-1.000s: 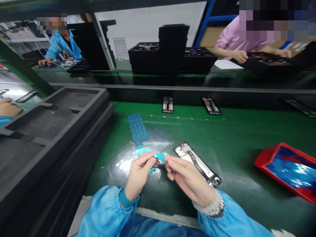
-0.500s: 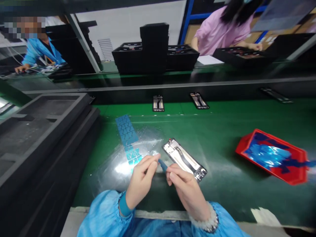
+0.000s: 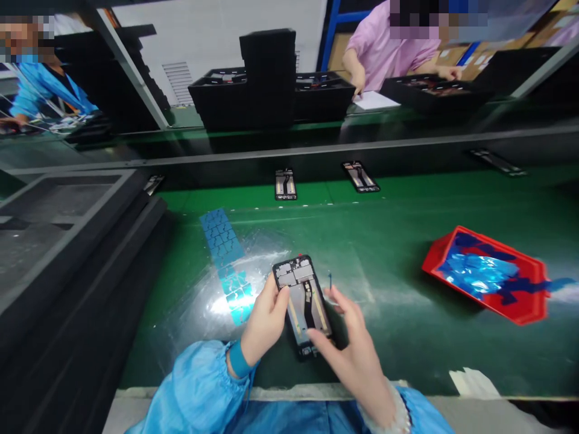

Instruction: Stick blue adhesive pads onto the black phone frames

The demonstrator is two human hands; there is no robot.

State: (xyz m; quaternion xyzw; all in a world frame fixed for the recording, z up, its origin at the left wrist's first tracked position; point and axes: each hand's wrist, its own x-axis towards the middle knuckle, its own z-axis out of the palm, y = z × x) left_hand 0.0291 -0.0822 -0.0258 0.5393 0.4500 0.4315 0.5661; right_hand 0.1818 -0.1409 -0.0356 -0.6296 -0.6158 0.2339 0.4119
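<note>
My left hand (image 3: 266, 316) grips the left edge of an opened phone (image 3: 296, 304), thumb on its inner face. The phone is tilted up over the bench, its circuit board and black flex cable showing. On its right, my right hand (image 3: 355, 343) has its thumb at the phone's lower face and its other fingers spread away from the thumb. A small dark-blue film piece (image 3: 330, 279) sticks up at the right fingertips; how it is held there is partly hidden. A blue sheet of cut film pieces (image 3: 221, 235) lies left of the phone on clear plastic.
A red bin (image 3: 525, 310) of crumpled blue film stands at right. Black foam trays (image 3: 67, 211) are stacked at left. More opened phones (image 3: 286, 184) lie along the bench's back edge. Beyond the divider, two people work among black boxes (image 3: 269, 84).
Both hands were together over the bench with the blue film piece between them. Now the phone is lifted in my left hand, and the film is at my right fingertips.
</note>
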